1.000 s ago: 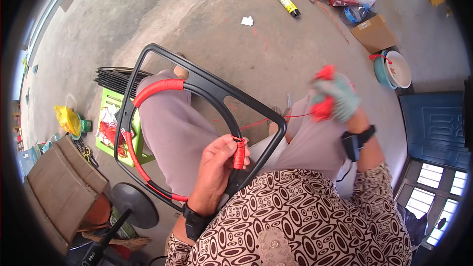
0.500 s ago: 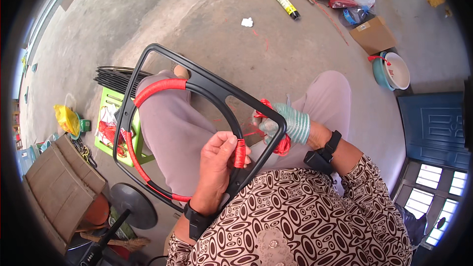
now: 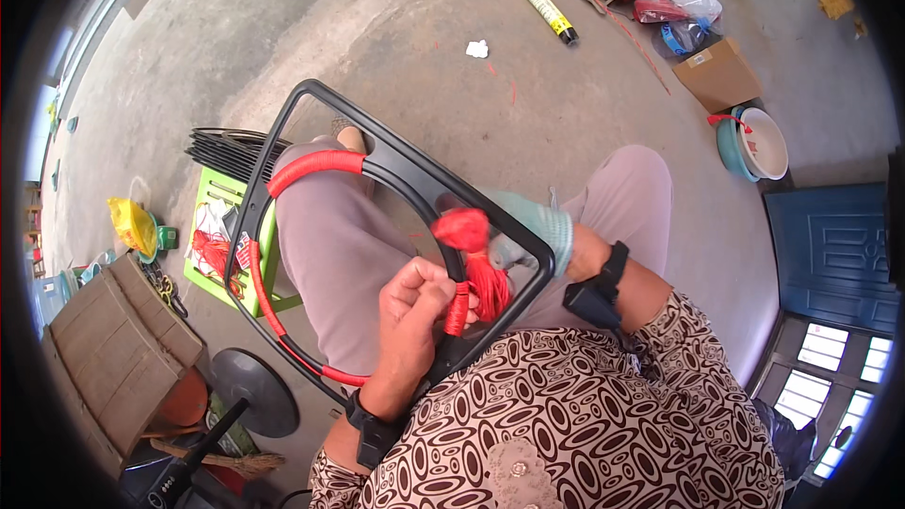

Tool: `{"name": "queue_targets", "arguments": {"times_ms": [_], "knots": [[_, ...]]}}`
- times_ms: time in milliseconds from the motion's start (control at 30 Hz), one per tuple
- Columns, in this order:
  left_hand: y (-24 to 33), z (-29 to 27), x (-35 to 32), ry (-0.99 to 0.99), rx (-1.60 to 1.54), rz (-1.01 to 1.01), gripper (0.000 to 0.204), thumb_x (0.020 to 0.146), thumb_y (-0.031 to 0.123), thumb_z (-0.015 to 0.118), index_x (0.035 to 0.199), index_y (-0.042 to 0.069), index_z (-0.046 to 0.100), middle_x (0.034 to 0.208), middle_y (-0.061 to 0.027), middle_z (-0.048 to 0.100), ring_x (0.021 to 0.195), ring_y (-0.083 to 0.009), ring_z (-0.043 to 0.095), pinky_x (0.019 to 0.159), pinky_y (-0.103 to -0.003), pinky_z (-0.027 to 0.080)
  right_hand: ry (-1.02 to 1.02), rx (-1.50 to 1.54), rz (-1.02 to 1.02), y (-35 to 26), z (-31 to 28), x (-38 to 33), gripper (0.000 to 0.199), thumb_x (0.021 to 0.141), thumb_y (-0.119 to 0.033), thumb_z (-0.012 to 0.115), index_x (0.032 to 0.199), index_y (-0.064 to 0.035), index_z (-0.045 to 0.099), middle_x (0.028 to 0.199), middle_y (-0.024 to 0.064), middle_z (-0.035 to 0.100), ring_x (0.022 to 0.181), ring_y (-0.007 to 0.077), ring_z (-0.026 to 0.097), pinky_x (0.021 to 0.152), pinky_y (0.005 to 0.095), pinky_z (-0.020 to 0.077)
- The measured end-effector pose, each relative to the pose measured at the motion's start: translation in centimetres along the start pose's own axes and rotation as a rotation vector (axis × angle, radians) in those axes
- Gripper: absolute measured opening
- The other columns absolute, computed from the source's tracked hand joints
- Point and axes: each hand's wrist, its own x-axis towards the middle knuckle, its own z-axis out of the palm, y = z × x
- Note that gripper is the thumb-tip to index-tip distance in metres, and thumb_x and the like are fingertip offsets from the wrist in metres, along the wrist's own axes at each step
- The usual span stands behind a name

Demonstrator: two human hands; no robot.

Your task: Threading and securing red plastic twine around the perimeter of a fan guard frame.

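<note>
Across the person's lap lay the black frame [image 3: 396, 165], steadied so its curved bar could take the winding: the left hand [image 3: 412, 306] pinched the red cord [image 3: 458, 306] against it while the gloved right hand [image 3: 528, 231] gripped the cord bundle [image 3: 462, 228].
</note>
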Motion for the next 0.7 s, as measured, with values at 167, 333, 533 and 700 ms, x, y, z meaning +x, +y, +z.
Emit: {"name": "queue_targets", "arguments": {"times_ms": [167, 333, 533, 700], "knots": [[-0.6, 0.0, 0.0, -0.032, 0.201, 0.079, 0.020, 0.091, 0.018, 0.057, 0.096, -0.001, 0.056, 0.081, -0.0096, 0.065, 0.064, -0.0125, 0.062, 0.061, -0.024, 0.052, 0.069, -0.124, 0.009, 0.7, 1.9, 1.5, 0.047, 0.077, -0.026, 0.073, 0.114, -0.0039, 0.054, 0.104, 0.0050, 0.060, 0.092, 0.0120, 0.056, 0.080, 0.0280, 0.0480], [-1.4, -0.8, 0.9, 0.112, -0.092, -0.094, 0.032, 0.095, 0.029, 0.048, 0.095, -0.002, 0.057, 0.083, -0.0098, 0.066, 0.066, -0.0136, 0.063, 0.059, -0.025, 0.052, 0.006, 0.398, 0.226, 1.5, 1.1, 0.5, 0.034, 0.090, -0.030, 0.057, 0.113, -0.0061, 0.055, 0.100, 0.0062, 0.061, 0.092, 0.0175, 0.059, 0.082, 0.0313, 0.0490], [-0.9, -1.2, 0.9, 0.064, -0.112, -0.224, 0.041, 0.095, 0.033, 0.042, 0.102, -0.005, 0.056, 0.083, -0.0173, 0.065, 0.067, -0.0239, 0.064, 0.060, -0.031, 0.054, 0.581, 1.051, -0.113, 0.9, -0.2, 3.0, 0.027, 0.092, -0.035, 0.051, 0.092, -0.0083, 0.055, 0.080, 0.0041, 0.059, 0.077, 0.0190, 0.059, 0.079, 0.0359, 0.0517], [-0.3, -1.1, 0.7, -0.045, -0.016, -0.210, 0.042, 0.092, 0.033, 0.044, 0.102, -0.006, 0.056, 0.083, -0.0173, 0.063, 0.070, -0.0231, 0.063, 0.063, -0.031, 0.052, 0.442, 0.918, -0.447, -0.8, -11.2, -8.2, 0.023, 0.091, -0.029, 0.054, 0.093, -0.0064, 0.050, 0.064, -0.0020, 0.041, 0.057, 0.0097, 0.044, 0.058, 0.0246, 0.0442]]}}
